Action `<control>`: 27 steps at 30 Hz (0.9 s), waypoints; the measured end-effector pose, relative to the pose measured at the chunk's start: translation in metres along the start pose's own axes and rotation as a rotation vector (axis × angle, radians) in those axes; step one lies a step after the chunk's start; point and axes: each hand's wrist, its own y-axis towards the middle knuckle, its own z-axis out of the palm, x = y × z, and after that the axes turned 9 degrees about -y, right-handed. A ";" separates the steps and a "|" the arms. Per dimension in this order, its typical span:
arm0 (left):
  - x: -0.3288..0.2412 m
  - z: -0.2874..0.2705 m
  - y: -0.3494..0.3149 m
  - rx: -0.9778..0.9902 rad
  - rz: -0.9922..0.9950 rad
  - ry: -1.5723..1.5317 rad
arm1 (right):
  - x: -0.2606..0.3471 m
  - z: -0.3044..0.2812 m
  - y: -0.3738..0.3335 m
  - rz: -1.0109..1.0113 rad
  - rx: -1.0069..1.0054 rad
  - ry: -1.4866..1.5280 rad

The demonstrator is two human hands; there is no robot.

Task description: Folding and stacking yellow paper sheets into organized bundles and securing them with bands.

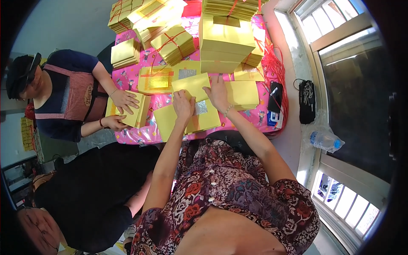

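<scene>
A yellow paper sheet (192, 86) lies tilted in front of me on the table. My left hand (184, 105) is at its lower left edge, fingers bent and closed on the paper. Beside the sheet's right edge, my right hand (218, 94) rests with its fingers stretched out and its thumb apart, reaching the paper's corner. Under and below my hands are yellow papers (166, 121), one with a silver foil patch (200, 108). A small stack of yellow paper (242, 94) lies just right of my right hand.
Yellow paper bundles (173, 43) tied with red string and a large block (226, 40) fill the far side of the pink table cover (146, 135). Red strings (274, 63), a phone (275, 97) lie right. A co-worker's hand (124, 102) presses a paper stack at left; another person (89, 191) sits nearer.
</scene>
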 end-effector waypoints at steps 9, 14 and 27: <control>0.002 0.006 -0.004 -0.055 0.063 -0.032 | -0.001 0.014 -0.034 -0.213 0.462 0.049; 0.009 0.008 -0.009 -0.141 0.109 -0.128 | -0.005 0.018 -0.034 -0.174 0.498 0.100; 0.059 -0.001 -0.013 -0.049 -0.036 -0.417 | 0.005 0.012 -0.026 -0.093 0.609 -0.020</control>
